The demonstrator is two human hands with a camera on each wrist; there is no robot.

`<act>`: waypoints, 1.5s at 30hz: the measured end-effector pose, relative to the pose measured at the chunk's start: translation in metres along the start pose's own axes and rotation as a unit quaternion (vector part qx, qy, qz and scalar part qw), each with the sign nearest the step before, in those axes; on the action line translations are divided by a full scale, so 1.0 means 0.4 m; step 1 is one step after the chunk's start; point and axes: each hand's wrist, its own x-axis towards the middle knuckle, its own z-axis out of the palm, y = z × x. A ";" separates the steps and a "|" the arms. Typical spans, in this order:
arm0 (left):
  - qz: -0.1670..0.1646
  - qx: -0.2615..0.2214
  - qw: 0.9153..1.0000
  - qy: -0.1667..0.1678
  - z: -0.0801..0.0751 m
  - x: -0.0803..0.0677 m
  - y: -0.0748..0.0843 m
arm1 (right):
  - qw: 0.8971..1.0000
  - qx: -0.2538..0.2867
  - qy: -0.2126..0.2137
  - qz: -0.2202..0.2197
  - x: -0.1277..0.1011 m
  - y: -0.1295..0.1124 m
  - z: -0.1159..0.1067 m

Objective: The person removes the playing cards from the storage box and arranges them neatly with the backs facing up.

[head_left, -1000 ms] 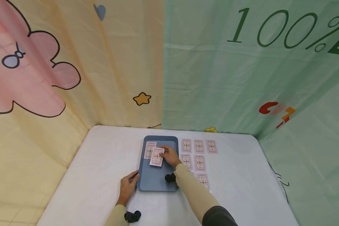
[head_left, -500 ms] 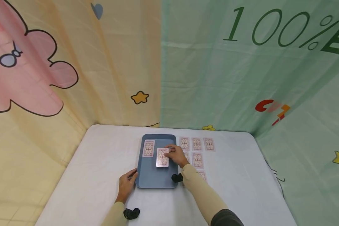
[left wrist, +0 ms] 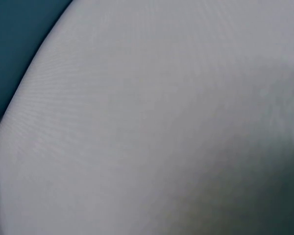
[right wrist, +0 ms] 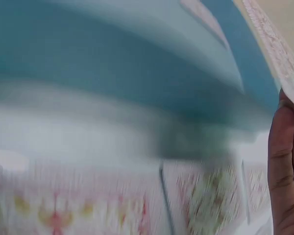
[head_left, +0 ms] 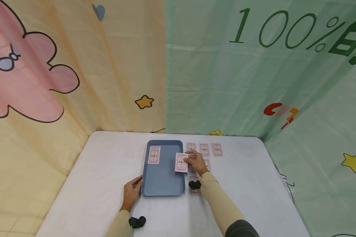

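Observation:
A blue tray [head_left: 163,181] lies on the white table. One face-down playing card [head_left: 154,155] rests in its far left corner. My right hand [head_left: 197,162] pinches another face-down card [head_left: 181,162] by its right edge, above the tray's right rim. In the right wrist view, that card's edge [right wrist: 277,46] shows at the top right above my fingers [right wrist: 286,166], over the blurred tray [right wrist: 112,58]. My left hand [head_left: 131,191] rests against the tray's near left corner. The left wrist view shows only blurred table cloth and a bit of tray [left wrist: 14,44].
Several face-down cards [head_left: 204,149] lie in rows on the table right of the tray, some hidden under my right hand and sleeve. Printed cloth walls [head_left: 225,82] close in the table at the back and sides. The table's left part [head_left: 106,164] holds nothing.
My right hand has carried the pinched card from the middle of the tray rightward to its right rim. The left hand stayed at the tray's corner.

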 end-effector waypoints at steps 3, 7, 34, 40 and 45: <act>-0.006 0.001 1.000 -0.001 -0.002 0.001 0.000 | 1.000 0.008 0.004 -0.001 -0.016 -0.009 -0.028; -0.011 0.001 1.000 -0.005 -0.005 0.001 -0.001 | 1.000 0.006 0.027 0.001 -0.018 0.021 -0.061; -0.013 -0.004 1.000 -0.008 0.000 0.003 -0.009 | 0.986 -0.002 0.155 0.063 -0.039 0.135 -0.337; -0.013 -0.008 1.000 -0.006 -0.002 0.007 -0.006 | 0.975 -0.046 0.177 0.128 -0.028 0.147 -0.364; -0.011 -0.007 1.000 -0.006 0.000 0.006 -0.004 | 0.971 -0.089 0.173 0.142 -0.025 0.165 -0.382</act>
